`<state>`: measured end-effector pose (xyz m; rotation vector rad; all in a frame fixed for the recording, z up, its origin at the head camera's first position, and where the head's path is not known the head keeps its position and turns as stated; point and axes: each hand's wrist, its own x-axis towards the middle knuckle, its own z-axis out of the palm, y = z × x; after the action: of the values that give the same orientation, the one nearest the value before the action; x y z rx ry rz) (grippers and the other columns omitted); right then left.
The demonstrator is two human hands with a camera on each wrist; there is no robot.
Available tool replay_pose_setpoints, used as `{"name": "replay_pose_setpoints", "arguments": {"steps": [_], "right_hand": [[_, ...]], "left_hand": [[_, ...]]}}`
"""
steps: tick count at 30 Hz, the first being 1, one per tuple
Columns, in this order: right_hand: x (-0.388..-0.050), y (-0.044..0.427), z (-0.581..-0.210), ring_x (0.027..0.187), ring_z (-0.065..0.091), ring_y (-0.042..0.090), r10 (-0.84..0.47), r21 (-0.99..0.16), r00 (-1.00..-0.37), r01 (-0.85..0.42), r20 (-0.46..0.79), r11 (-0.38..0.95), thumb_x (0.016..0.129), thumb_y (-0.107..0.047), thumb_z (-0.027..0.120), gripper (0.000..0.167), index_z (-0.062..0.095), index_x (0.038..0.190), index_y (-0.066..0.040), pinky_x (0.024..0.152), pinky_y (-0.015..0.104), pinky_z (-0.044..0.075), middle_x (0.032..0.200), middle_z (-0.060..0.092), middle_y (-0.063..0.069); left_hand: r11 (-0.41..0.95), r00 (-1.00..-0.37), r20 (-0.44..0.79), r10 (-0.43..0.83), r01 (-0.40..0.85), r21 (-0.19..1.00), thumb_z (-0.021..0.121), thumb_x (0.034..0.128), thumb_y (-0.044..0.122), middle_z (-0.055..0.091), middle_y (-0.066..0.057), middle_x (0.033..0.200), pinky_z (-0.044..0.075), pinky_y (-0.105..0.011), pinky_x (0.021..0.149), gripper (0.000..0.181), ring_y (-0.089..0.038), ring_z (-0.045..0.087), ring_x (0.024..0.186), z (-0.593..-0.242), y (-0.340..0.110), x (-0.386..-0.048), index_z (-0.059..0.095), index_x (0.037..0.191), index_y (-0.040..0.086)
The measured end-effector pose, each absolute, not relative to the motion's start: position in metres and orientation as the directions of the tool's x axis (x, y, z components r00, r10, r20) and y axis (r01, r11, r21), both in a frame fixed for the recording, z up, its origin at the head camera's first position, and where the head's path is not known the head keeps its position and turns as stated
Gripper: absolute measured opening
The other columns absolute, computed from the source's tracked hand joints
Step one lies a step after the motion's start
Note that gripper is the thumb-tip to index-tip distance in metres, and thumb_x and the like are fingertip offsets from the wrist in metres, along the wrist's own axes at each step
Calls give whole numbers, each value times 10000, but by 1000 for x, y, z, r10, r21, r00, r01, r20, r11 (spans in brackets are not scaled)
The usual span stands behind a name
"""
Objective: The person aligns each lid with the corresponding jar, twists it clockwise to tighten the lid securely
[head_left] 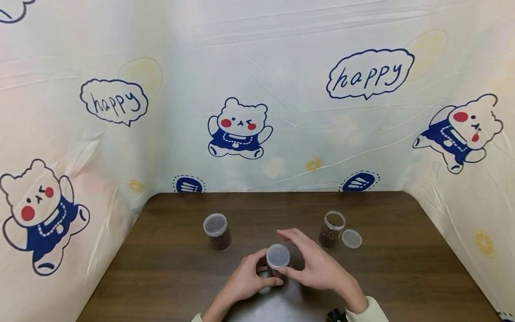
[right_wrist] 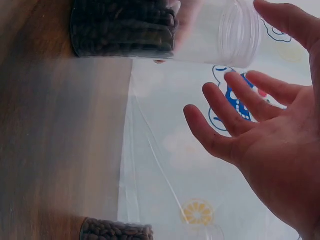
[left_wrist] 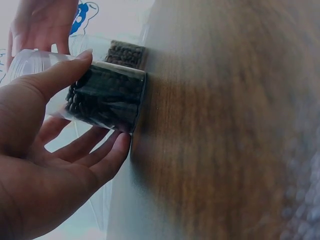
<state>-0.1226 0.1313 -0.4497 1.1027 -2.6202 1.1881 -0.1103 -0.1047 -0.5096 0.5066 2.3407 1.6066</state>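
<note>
A clear lidded jar (head_left: 278, 257) stands upright at the table's near middle, partly filled with dark beans (left_wrist: 107, 97). Around its body curl the thumb and fingers of my left hand (head_left: 248, 276). At the jar's right side is my right hand (head_left: 319, 264), thumb by the lid's edge and the other fingers spread apart from the jar; the right wrist view shows the thumb of this hand (right_wrist: 270, 120) at the jar's rim (right_wrist: 240, 32).
Back left stands another lidded jar (head_left: 217, 231) with dark contents. At the back right an uncapped jar (head_left: 331, 229) holds brown beans, and a loose round lid (head_left: 352, 239) lies beside it. A patterned curtain (head_left: 297, 89) surrounds the wooden table (head_left: 169, 268).
</note>
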Motion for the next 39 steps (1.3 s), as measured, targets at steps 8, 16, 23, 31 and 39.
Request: {"name": "replay_pose_setpoints", "arguments": {"steps": [8, 16, 23, 31, 39], "right_hand": [[-124, 130, -452, 1192, 638, 78, -603, -618, -724, -652, 335, 440, 870, -278, 872, 704, 530, 1481, -214, 1023, 365, 568, 1321, 641, -75], [-121, 126, -455, 1109, 591, 43, -574, -611, -762, -616, 300, 498, 860, -406, 876, 585, 640, 1357, -207, 949, 303, 561, 1196, 593, -104], [-120, 130, -455, 1326, 557, 111, -610, -594, -735, -641, 295, 485, 906, -397, 833, 707, 497, 1515, -271, 1082, 412, 538, 1442, 552, -86], [-123, 130, -456, 1306, 566, 136, -654, -585, -682, -690, 328, 426, 916, -254, 819, 642, 541, 1494, -228, 1061, 377, 547, 1420, 593, -45], [-122, 121, -459, 1090, 595, 71, -590, -603, -738, -644, 327, 471, 922, -487, 796, 615, 604, 1418, -178, 916, 296, 568, 1248, 581, -62]], "left_hand": [[331, -908, -14, 418, 138, 933, 910, 836, 286, 728, -5, 1223, 593, -299, 1006, 518, -156, 714, 1174, -510, -105, -109, 667, 1292, 242], [350, -911, -26, 412, 132, 927, 906, 838, 321, 724, 6, 1233, 590, -291, 1006, 524, -159, 710, 1183, -509, -105, -109, 666, 1299, 256], [332, -906, -31, 421, 122, 935, 905, 844, 287, 730, 10, 1216, 587, -316, 1025, 508, -155, 708, 1186, -509, -106, -108, 664, 1289, 247], [328, -905, -26, 424, 126, 936, 901, 849, 293, 722, -1, 1243, 591, -315, 1019, 522, -168, 708, 1197, -509, -106, -108, 656, 1307, 237], [346, -906, -21, 422, 140, 928, 892, 856, 337, 728, 3, 1231, 585, -277, 1007, 510, -164, 706, 1193, -510, -105, -110, 660, 1301, 247]]}}
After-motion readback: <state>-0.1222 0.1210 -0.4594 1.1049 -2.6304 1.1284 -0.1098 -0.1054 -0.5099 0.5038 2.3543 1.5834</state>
